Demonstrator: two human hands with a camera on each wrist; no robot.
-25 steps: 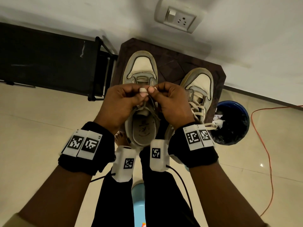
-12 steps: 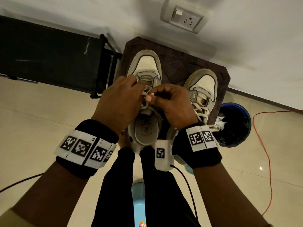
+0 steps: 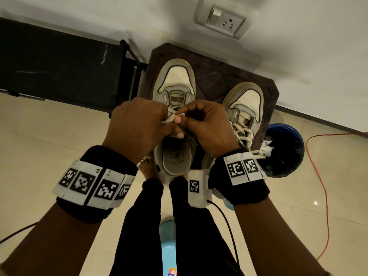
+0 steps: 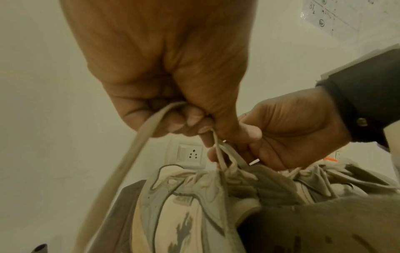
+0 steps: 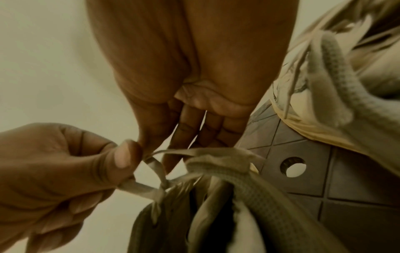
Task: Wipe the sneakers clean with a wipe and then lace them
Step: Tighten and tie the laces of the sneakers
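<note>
Two worn cream and grey sneakers stand on a dark brown stool [image 3: 217, 76]. Above the tongue of the left sneaker [image 3: 175, 80], both hands pinch its cream lace [image 3: 169, 120]. My left hand [image 3: 161, 124] is back up with curled fingers; in the left wrist view a lace strand [image 4: 134, 154] runs out of its fist down past the shoe [image 4: 184, 210]. My right hand [image 3: 184, 120] pinches a lace loop between thumb and forefinger. The right wrist view shows the lace [image 5: 153, 167] crossing in a knot at the shoe's collar. The right sneaker [image 3: 245, 104] is laced, with its end hanging loose.
A blue bin [image 3: 298, 136] with a black liner and crumpled white wipes stands right of the stool. An orange cable [image 3: 323, 176] runs over the tiled floor. A black rack [image 3: 59, 66] is at the left, a wall socket [image 3: 221, 20] above. My legs and bare foot [image 3: 147, 166] stand below the stool.
My left hand has rolled back up over the tongue and both hands have shifted slightly toward the toe, still pinching the lace. The sneakers have stayed in place.
</note>
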